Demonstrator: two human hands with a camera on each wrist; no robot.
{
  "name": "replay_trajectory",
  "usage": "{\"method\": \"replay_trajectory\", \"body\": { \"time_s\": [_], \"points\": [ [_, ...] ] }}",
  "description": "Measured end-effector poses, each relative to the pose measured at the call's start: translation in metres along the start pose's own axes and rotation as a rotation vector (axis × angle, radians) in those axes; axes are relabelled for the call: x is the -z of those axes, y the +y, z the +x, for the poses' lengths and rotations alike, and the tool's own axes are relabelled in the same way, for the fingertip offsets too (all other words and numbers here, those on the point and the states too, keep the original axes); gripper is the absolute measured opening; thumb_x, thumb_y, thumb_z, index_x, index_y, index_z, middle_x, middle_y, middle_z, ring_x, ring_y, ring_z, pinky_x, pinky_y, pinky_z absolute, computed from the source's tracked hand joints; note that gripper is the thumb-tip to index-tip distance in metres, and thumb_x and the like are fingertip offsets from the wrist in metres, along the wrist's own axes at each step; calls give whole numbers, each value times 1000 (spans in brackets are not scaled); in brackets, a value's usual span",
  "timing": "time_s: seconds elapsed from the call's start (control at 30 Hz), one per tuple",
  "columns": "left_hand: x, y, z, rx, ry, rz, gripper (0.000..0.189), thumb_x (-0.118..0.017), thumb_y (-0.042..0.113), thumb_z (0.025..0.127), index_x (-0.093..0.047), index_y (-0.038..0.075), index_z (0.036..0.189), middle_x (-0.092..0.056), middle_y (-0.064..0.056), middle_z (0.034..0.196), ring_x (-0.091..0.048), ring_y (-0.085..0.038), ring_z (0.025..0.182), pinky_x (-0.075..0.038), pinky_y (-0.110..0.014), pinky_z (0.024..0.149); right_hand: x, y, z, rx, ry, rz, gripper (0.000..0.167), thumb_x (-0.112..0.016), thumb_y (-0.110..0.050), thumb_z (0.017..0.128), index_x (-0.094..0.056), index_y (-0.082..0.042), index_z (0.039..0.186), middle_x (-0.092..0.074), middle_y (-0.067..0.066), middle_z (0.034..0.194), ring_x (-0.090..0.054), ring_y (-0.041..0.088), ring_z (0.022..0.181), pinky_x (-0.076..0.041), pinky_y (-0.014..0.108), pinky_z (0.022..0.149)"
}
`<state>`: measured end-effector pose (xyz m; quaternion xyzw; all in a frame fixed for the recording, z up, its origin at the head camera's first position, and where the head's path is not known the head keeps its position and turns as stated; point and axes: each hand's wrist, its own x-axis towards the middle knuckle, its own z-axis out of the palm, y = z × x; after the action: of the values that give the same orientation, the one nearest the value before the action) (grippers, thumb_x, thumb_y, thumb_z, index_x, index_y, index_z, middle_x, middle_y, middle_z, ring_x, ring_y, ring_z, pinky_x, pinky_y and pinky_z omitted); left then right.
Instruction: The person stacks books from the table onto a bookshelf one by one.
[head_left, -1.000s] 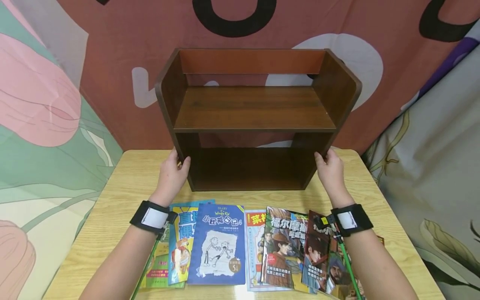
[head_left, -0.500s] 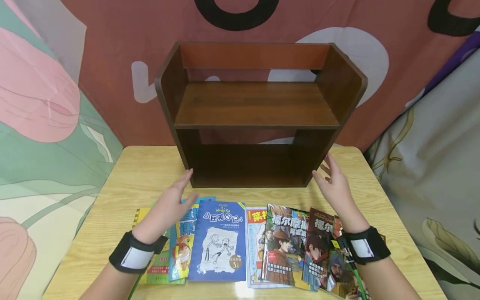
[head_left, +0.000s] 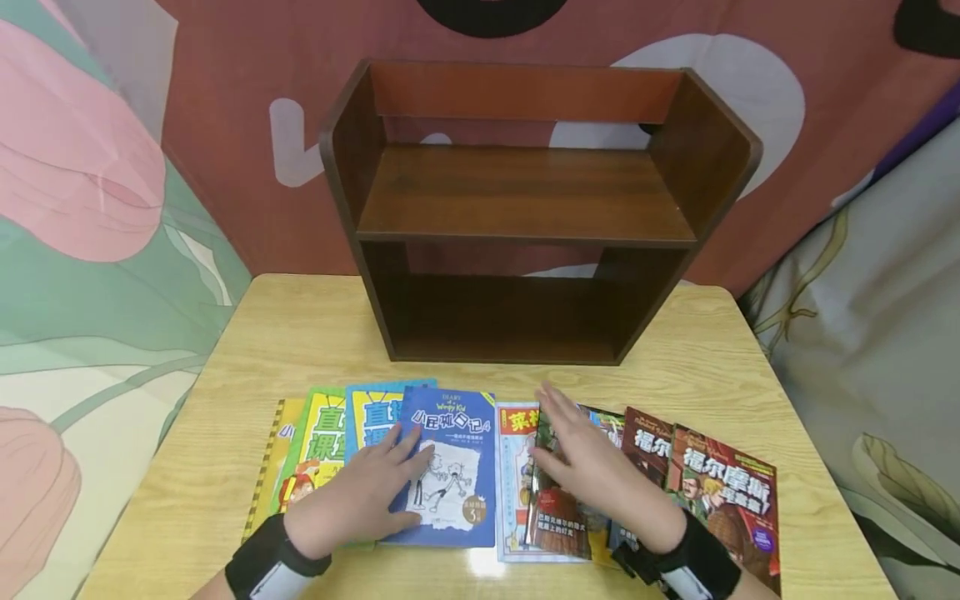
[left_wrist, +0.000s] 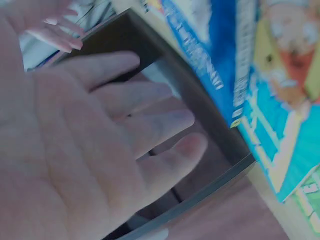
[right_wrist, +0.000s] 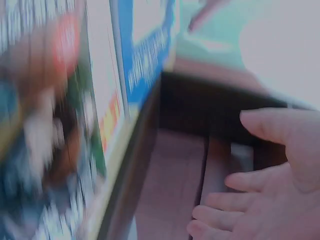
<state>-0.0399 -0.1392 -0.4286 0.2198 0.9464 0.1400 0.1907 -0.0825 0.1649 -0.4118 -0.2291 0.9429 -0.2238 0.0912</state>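
Note:
My left hand (head_left: 367,492), fingers spread, overlaps the left edge of a blue book (head_left: 457,500) with a cartoon cover. Beneath and beside it lie a light blue book (head_left: 375,400) and a green book (head_left: 326,433). On the other side, my right hand (head_left: 588,462) reaches over a dark-covered book (head_left: 555,529) with straight fingers. A pale book with a red title block (head_left: 517,421) shows between the two hands. Both palms, seen in the wrist views, hold nothing. More illustrated books, such as a reddish one (head_left: 742,492), lie right of my right hand.
A dark brown two-tier bookshelf (head_left: 525,196) stands at the back of the light wooden table (head_left: 300,333). Behind it hangs a red printed cloth (head_left: 217,167), and grey patterned fabric (head_left: 870,333) drapes on the right. A yellow book (head_left: 277,454) lies at the left end.
Both hands have let go of the bookshelf's lower sides and come back toward me, moving inward over the row of books. The bookshelf stays on the table.

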Motion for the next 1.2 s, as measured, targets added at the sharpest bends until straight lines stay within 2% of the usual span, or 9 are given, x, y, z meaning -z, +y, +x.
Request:
{"method": "replay_trajectory", "body": {
  "time_s": [0.13, 0.27, 0.33, 0.47, 0.63, 0.87, 1.0, 1.13, 1.2],
  "points": [
    [-10, 1, -3, 7, -81, 32, 100, -72, 62, 69, -35, 15, 147, -15, -14, 158, -10, -41, 144, -25, -64, 108, -32, -27, -5, 142, -122, -111, 80, -54, -52, 90, -24, -10, 150, -10, 10, 159, -19, 31, 144, -26, 52, 112],
    [-14, 4, -4, 28, -102, 70, 109, -77, 63, 61, -36, 9, 146, -17, -17, 157, -11, -41, 144, -24, -61, 110, -62, -54, -5, 266, -252, -215, 84, -54, -56, 87, -24, -8, 150, -12, 14, 158, -18, 32, 144, -27, 50, 113],
    [-15, 7, -3, 39, -103, 95, 111, -80, 60, 58, -36, 8, 146, -18, -18, 156, -12, -41, 144, -24, -60, 110, -75, -66, -3, 285, -310, -265, 87, -55, -58, 86, -24, -9, 150, -14, 14, 158, -18, 32, 144, -29, 48, 112],
    [-17, 10, -2, 44, -103, 152, 112, -83, 56, 57, -37, 7, 145, -20, -19, 156, -13, -41, 143, -25, -60, 110, -94, -83, 3, 257, -374, -358, 91, -57, -62, 83, -23, -10, 151, -15, 13, 158, -17, 31, 145, -34, 45, 110],
    [-22, 10, -2, 32, -91, 177, 106, -78, 60, 63, -36, 8, 146, -20, -18, 156, -13, -41, 143, -26, -60, 110, -109, -91, 5, 204, -373, -452, 93, -63, -57, 81, -23, -11, 151, -13, 13, 158, -18, 31, 145, -39, 44, 107],
    [-21, 10, -1, 48, -109, 155, 106, -78, 60, 63, -35, 9, 146, -18, -16, 157, -11, -40, 144, -22, -60, 111, -116, -100, 6, 207, -316, -572, 57, -50, -20, 95, -31, -11, 148, -22, 17, 156, -27, 35, 141, -48, 43, 98],
    [-22, 9, -2, 23, -96, 172, 115, -81, 61, 57, -34, 8, 147, -16, -18, 157, -11, -41, 144, -23, -60, 111, -117, -102, 6, 219, -288, -610, 52, -47, -19, 97, -34, -9, 146, -28, 17, 153, -31, 35, 139, -50, 42, 95],
    [-19, 6, -4, 1, -84, 161, 126, -85, 61, 47, -32, 8, 148, -15, -17, 157, -10, -41, 144, -24, -62, 109, -116, -101, 4, 271, -238, -656, 52, -47, -21, 97, -36, -7, 145, -33, 19, 150, -36, 35, 136, -51, 42, 93],
    [-17, 5, -5, 7, -90, 130, 122, -85, 59, 50, -31, 11, 149, -15, -15, 158, -8, -39, 145, -24, -63, 109, -114, -99, 3, 302, -211, -665, 54, -50, -22, 95, -36, -6, 145, -35, 19, 149, -38, 35, 135, -52, 42, 92]
  ]
}}
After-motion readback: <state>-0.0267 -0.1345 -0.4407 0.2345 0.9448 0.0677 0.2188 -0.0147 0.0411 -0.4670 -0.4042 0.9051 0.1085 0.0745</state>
